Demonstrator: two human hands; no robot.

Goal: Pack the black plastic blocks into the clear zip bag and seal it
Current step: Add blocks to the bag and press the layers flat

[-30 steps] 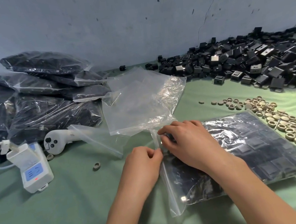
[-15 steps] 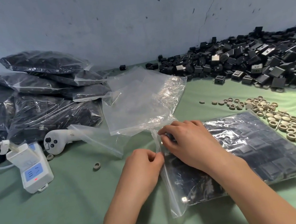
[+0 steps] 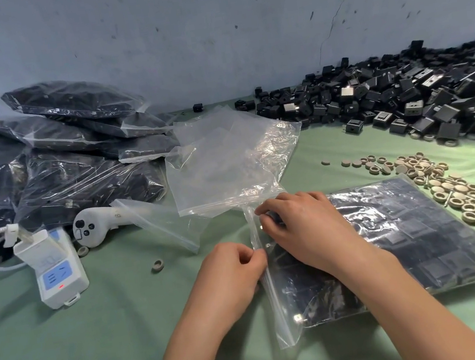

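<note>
The left hand (image 3: pixel 232 274) pinched the zip edge of the clear plastic zip bag (image 3: pixel 283 321), which lay full of black plastic blocks (image 3: pixel 413 241) on the green tabletop (image 3: pixel 101 348). Just beyond that grip, the right hand (image 3: pixel 306 231) pinched the same edge.

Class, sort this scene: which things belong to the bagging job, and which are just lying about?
Job: clear zip bag of black plastic blocks; left hand; right hand; loose black block pile.
Lying about: beige round rings; white handheld controller; white power strip.
</note>
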